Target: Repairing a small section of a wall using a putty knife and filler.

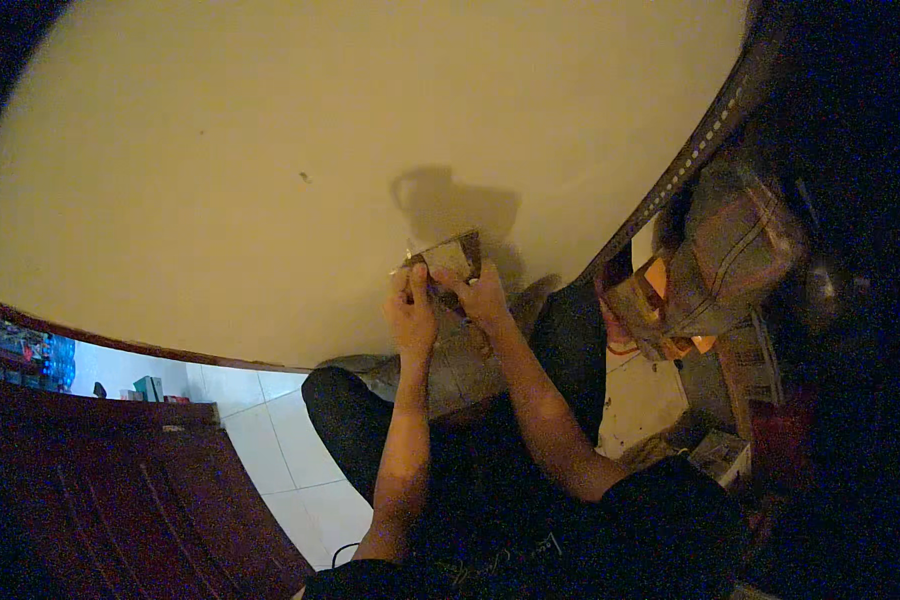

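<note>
Both hands are together near the front edge of a large pale rounded surface [220,220]. Between them is a small flat rectangular thing [447,259], pale in the middle with dark edges; its kind cannot be made out in the dim light. My left hand [411,312] pinches its left end with the thumb up. The fingers of my right hand [478,297] are closed on its right side, the thumb lying across its face. Dark shadows of the hands and the thing fall on the pale surface just beyond.
Right of my legs are a grey bag [730,245] and an opened carton with orange showing [655,290]. A dark red wooden piece of furniture [120,480] stands at lower left, beside white floor tiles [295,450]. Small goods [150,388] lie beyond it.
</note>
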Motion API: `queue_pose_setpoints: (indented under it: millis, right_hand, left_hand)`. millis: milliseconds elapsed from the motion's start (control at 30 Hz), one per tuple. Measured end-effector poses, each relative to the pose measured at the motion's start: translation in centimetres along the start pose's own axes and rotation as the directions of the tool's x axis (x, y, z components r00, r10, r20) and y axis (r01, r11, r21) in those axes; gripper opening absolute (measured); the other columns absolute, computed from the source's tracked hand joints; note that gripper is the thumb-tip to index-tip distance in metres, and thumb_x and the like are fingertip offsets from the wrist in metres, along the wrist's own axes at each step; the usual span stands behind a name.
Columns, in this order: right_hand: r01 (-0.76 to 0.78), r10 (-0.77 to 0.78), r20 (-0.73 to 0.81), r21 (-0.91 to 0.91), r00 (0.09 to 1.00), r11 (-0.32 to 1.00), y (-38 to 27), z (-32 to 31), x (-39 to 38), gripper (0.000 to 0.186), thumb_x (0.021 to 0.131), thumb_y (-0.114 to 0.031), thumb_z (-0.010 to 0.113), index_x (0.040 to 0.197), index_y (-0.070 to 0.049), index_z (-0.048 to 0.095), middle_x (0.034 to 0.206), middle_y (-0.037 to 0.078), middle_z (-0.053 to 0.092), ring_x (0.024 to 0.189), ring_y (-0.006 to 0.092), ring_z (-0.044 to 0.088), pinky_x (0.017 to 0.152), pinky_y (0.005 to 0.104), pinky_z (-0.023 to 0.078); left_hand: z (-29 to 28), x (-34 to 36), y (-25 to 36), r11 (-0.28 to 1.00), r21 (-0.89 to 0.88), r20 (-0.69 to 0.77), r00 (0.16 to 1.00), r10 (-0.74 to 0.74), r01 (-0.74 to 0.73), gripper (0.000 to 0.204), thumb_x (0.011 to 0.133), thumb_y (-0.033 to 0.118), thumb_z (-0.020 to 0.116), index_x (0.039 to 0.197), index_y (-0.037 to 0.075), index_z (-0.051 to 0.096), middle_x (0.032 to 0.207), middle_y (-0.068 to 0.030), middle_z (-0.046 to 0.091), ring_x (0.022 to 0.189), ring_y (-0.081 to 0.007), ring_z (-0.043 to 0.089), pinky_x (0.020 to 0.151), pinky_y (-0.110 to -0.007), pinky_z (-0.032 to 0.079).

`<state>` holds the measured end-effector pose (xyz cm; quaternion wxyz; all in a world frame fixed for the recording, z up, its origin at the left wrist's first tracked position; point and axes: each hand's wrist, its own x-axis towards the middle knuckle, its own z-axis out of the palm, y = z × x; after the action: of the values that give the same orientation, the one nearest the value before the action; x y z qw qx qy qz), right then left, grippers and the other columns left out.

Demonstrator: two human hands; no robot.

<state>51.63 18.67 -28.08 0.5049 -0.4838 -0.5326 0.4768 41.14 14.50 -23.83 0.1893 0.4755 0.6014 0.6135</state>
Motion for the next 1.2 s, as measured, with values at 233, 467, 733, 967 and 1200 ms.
queue_pose_setpoints:
  millis: [233,467,733,967,1200]
  right_hand:
    - [-0.066,0.058,0.155,0.047,0.986,0.997,0.0,-0.6,1.3,0.057,0.07,-0.043,0.076,0.106,-0.001,0.059,0.098,0.017,0.064,0.091,0.0296,0.061,0.077,0.0395,0.049]
    - [-0.144,0.144,-0.007,-0.054,0.99,0.988,5.0,-0.2,1.2,0.061,0.069,-0.045,0.076,0.104,0.002,0.058,0.094,0.021,0.063,0.088,0.0315,0.061,0.078,0.0411,0.048]
    - [-0.044,0.043,-0.063,-0.024,0.997,0.999,3.3,-0.1,1.7,0.074,0.066,-0.05,0.077,0.108,0.006,0.053,0.108,0.023,0.057,0.098,0.0348,0.056,0.081,0.0412,0.047]
    - [-0.262,0.248,-0.096,-0.187,0.964,0.947,-0.6,0.5,-0.6,0.076,0.064,-0.052,0.078,0.106,0.006,0.052,0.105,0.02,0.059,0.096,0.0326,0.057,0.081,0.0384,0.048]
    - [-0.077,0.077,0.028,-0.01,0.997,0.997,-1.5,-0.3,1.2,0.068,0.068,-0.047,0.077,0.106,0.005,0.054,0.104,0.019,0.061,0.093,0.0302,0.059,0.079,0.0394,0.049]
  left_hand:
    - [0.1,0.6,1.2,0.987,-0.062,0.069,0.987,-0.147,0.151,0.029,0.092,0.026,0.057,0.083,-0.001,0.062,0.065,-0.0045,0.055,0.06,-0.0113,0.046,0.056,-0.029,0.038]
    - [0.7,0.2,0.1,0.992,-0.089,0.062,0.995,-0.084,0.09,0.027,0.092,0.024,0.057,0.084,-0.001,0.062,0.067,-0.0044,0.057,0.061,-0.0108,0.048,0.055,-0.028,0.038]
    - [0.2,1.1,1.1,0.998,0.003,0.101,0.993,-0.068,0.068,0.03,0.092,0.028,0.057,0.09,-0.001,0.063,0.076,-0.0075,0.062,0.068,-0.0113,0.053,0.061,-0.027,0.043]
    - [-0.1,0.5,-1.5,0.992,-0.051,0.028,0.994,-0.11,0.112,0.033,0.092,0.03,0.057,0.088,-0.002,0.062,0.071,-0.0058,0.058,0.064,-0.0106,0.048,0.058,-0.028,0.04]
    - [0.2,1.6,-0.4,0.999,-0.001,0.068,0.996,-0.051,0.051,0.034,0.092,0.031,0.056,0.08,-0.001,0.059,0.057,0.0,0.044,0.055,-0.0077,0.037,0.049,-0.028,0.03]
